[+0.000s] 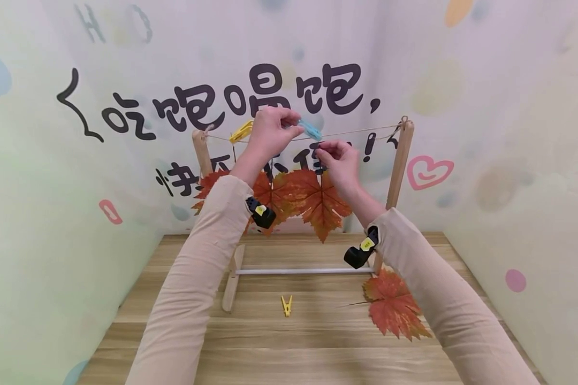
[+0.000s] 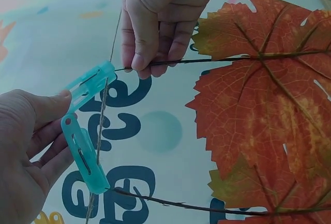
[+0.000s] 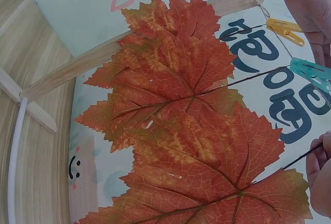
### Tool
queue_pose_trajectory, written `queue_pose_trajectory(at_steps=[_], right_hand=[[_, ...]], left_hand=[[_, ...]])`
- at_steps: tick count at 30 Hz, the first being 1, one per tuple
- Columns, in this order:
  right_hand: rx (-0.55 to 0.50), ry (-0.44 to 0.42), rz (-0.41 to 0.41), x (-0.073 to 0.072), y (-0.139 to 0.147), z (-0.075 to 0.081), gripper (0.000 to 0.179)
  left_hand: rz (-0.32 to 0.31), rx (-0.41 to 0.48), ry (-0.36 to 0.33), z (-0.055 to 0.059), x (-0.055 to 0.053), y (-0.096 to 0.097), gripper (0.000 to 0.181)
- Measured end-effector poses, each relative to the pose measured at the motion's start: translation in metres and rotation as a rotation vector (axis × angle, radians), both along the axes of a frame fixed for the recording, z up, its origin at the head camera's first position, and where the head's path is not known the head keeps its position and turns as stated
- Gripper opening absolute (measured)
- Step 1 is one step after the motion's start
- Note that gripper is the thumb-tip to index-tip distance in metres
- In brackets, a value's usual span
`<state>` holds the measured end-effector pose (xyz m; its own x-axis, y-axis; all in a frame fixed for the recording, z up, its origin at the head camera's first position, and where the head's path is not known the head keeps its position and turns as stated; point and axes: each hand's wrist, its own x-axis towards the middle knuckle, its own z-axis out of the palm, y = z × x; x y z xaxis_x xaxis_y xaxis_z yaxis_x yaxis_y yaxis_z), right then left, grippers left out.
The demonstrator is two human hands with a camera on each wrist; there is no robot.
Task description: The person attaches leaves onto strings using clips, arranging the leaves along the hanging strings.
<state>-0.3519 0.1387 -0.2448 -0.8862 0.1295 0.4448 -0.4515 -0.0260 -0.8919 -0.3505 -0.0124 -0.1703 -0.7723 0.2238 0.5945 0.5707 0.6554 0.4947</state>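
My left hand (image 1: 272,131) pinches a light-blue clothespin (image 2: 90,85) between thumb and fingers, at the string (image 2: 106,97). My right hand (image 1: 341,164) pinches the dark stem (image 2: 176,61) of an orange-red maple leaf (image 1: 321,206), whose stem tip reaches the mouth of that clothespin. Just beside it, a second light-blue clothespin (image 2: 85,154) grips the string and another leaf's stem (image 2: 170,202). Farther left on the line, a yellow clothespin (image 1: 242,131) holds a third leaf (image 3: 173,19). In the head view my left arm partly covers the hanging leaves.
The string spans two wooden posts (image 1: 400,166), with a white rod (image 1: 303,271) joining their feet. On the wooden table (image 1: 250,347) lie a loose yellow clothespin (image 1: 286,306) and another maple leaf (image 1: 392,305), the latter by the right post's foot. A printed wall (image 1: 486,133) stands close behind.
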Motion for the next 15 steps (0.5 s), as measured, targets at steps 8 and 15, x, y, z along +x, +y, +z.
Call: queue_pose_trajectory(at_steps=[8,15], right_hand=[[0.004,-0.005,-0.001,-0.0004,0.0012,-0.0025,0.022],[-0.013,-0.023,0.006,-0.0002,0.0014,-0.0026,0.022]], left_hand=[[0.0,0.003,-0.002,0.0003,-0.0005,-0.0004,0.024],[0.009,-0.009,-0.011,0.0016,0.0002,0.0001,0.024]])
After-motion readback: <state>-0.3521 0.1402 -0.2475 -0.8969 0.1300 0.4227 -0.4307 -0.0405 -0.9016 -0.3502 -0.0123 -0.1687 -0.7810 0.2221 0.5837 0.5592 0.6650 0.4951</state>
